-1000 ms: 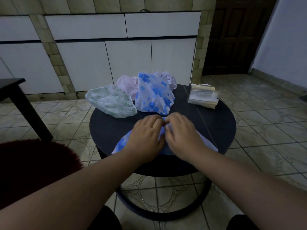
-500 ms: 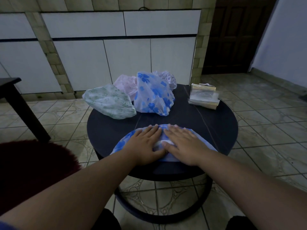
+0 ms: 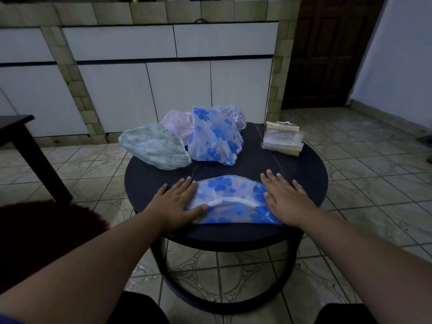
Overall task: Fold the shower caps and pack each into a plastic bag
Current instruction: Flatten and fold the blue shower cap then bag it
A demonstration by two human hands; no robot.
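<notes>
A blue-flowered shower cap (image 3: 230,197) lies flattened in a half-moon shape at the near side of the round black table (image 3: 311,174). My left hand (image 3: 174,203) rests flat, fingers spread, on its left end. My right hand (image 3: 284,197) presses flat on its right end. Behind it stand a second blue-flowered cap (image 3: 214,136), a green-patterned cap (image 3: 154,146), a pink cap (image 3: 178,122) and a purple-dotted cap (image 3: 235,113). A stack of clear plastic bags (image 3: 281,137) sits at the table's far right.
A dark red furry seat (image 3: 39,239) is at my left. A black table leg (image 3: 35,160) stands further left. White cabinet doors (image 3: 177,90) are behind the table, a dark wooden door (image 3: 327,54) at the back right, tiled floor all around.
My hands were bunched together at the cap's middle, then opened flat and slid apart to its two ends, spreading the cap out flat.
</notes>
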